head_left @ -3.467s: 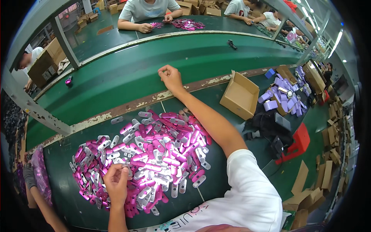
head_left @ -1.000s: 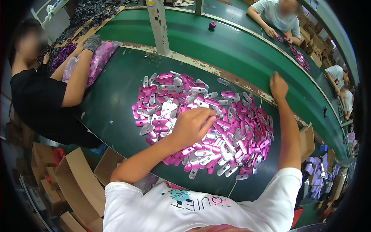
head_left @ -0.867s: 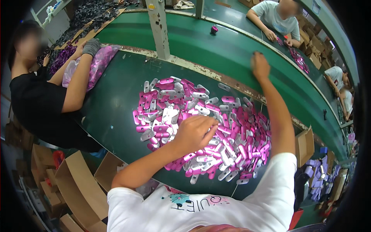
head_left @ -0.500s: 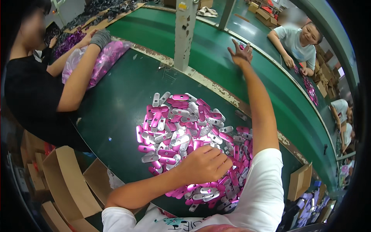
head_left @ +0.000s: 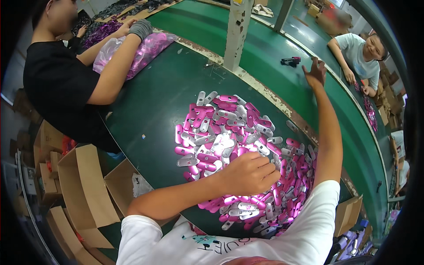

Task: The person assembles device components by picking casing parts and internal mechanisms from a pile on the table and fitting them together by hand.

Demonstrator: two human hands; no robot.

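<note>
My left hand (head_left: 252, 175) is curled closed over a pile of small oblong pieces (head_left: 247, 119), some shiny pink and some silver-white. What its fingers hold, if anything, is hidden under the knuckles. My right arm stretches far forward, and my right hand (head_left: 315, 72) is over the green conveyor belt (head_left: 265, 53) with thumb and fingers apart. Nothing shows in it. Left of that hand, a small black item with pink parts (head_left: 290, 61) lies on the belt.
A person in black at the left handles a clear bag of pink pieces (head_left: 154, 48). Across the belt sits another person (head_left: 357, 57). A chipped white post (head_left: 235, 35) stands at the belt's near edge. Cardboard boxes (head_left: 86, 190) are at lower left, another box (head_left: 348, 215) at lower right.
The view has shifted, so the scene sits farther right. My right hand has moved slightly nearer; the black and pink item now shows beside it. My left hand stays closed over the pile.
</note>
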